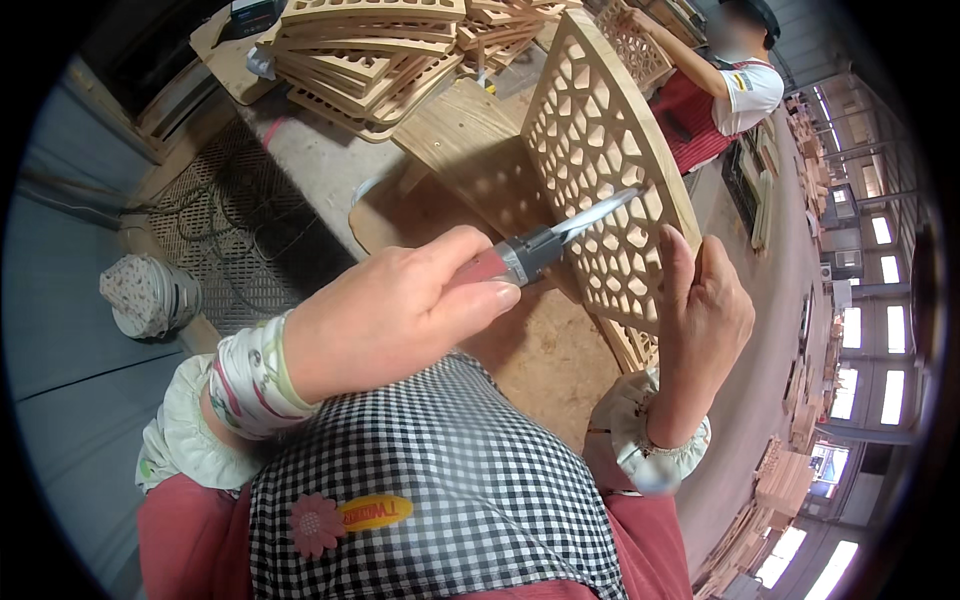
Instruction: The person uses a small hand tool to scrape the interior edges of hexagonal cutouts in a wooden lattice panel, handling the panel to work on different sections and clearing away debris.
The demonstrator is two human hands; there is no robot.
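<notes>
My left hand (400, 300) is closed around a hand tool (510, 262) with a red and black handle. Its long, narrow, pale blade is slightly smeared, so its exact kind is unclear. The blade's tip lies against or just in front of a wooden lattice panel (590, 130), which is cut through with many rounded, angular holes. The panel stands tilted on edge, and my right hand (705, 310) grips its near right edge with thumb and fingers. Under and behind the panel lies a plain plywood board (470, 140).
Similar lattice panels (370, 50) are piled on the table (320, 165) ahead. A co-worker (720, 90) in a red apron handles another panel at the upper right. A covered bucket (150, 295) stands at left. Wood stacks (790, 480) line the right side.
</notes>
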